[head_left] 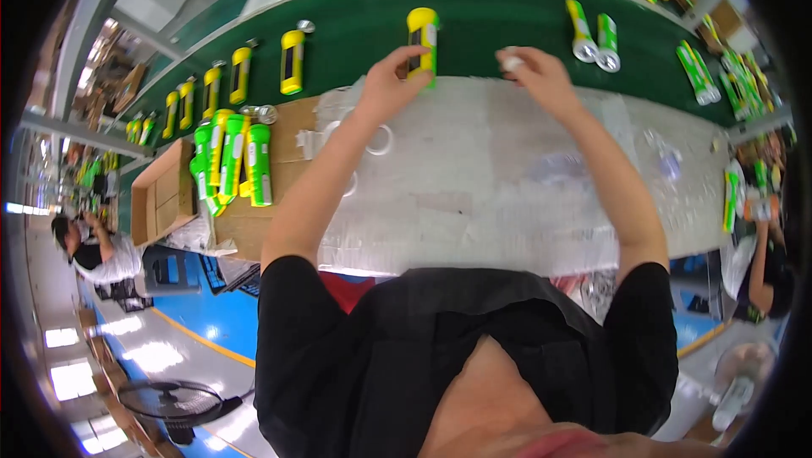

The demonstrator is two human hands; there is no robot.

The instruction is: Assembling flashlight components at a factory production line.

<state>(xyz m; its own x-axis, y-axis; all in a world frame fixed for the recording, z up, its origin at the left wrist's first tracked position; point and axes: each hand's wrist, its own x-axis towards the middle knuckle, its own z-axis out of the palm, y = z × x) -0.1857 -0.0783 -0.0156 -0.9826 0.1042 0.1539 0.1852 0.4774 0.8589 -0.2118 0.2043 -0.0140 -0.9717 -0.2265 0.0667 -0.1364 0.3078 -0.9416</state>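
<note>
Near the middle of the green belt, my left hand [396, 82] is closed around the lower part of a yellow-and-green flashlight [422, 28]. Its yellow end points away from me, and a dark panel shows along its body. To the right, my right hand [541, 79] is pinched over the belt's near edge, apart from the flashlight. Between its fingertips is a small whitish piece [512, 62], too blurred to name. Two more flashlights [606, 39] with silvery heads lie on the belt beyond my right hand.
A grey-white worktable [457, 204] spans in front of me. At its left lie a pile of flashlights [230, 153] and an open cardboard box [165, 191]. More flashlights [292, 62] are spaced along the green belt [355, 35]. A person [101, 246] works at far left, another [765, 263] at far right.
</note>
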